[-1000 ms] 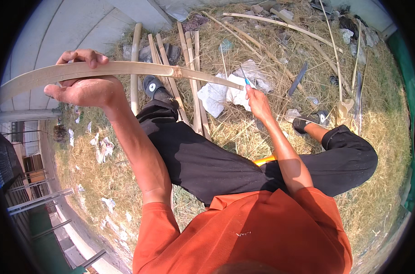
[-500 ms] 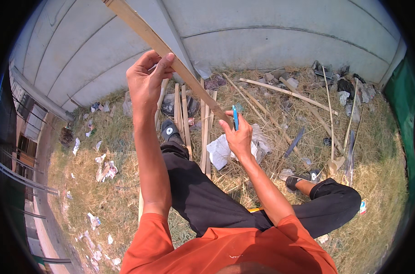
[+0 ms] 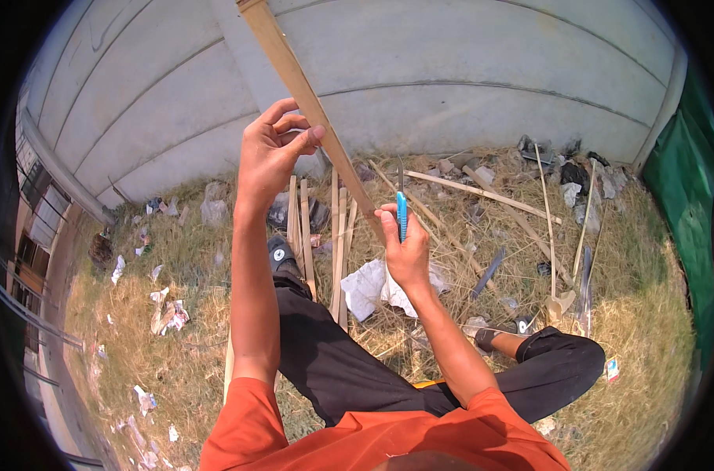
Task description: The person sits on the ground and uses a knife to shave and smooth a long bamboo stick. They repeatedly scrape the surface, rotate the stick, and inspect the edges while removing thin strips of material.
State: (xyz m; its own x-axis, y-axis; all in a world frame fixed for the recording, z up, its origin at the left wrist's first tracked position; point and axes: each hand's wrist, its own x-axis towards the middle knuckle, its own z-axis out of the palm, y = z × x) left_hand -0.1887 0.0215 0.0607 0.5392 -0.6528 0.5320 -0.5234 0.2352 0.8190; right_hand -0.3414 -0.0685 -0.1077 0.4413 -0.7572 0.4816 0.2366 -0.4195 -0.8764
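A long, flat bamboo strip [image 3: 290, 67] slants from the top of the view down to my right hand. My left hand [image 3: 270, 161] pinches it partway up, the thumb on its near face and the fingers partly hidden behind. My right hand [image 3: 409, 255] grips a blue utility knife [image 3: 402, 213], its dark, narrow blade pointing up and away. The same hand's thumb and forefinger are at the strip's lower end. The blade stands to the right of the strip, apart from it.
Several bamboo strips [image 3: 306, 243] lie beyond my outstretched leg. More long pieces [image 3: 482, 194] are scattered on dry grass at the far right, with plastic litter and white sheet scraps [image 3: 365, 286]. A grey panel wall [image 3: 482, 55] closes the far side; green sheeting [image 3: 682, 180] hangs at right.
The strip now stands steeper, and my left hand is nearer to my right. The knife's blade, hard to see before, now shows clearly. The whole view has shifted slightly.
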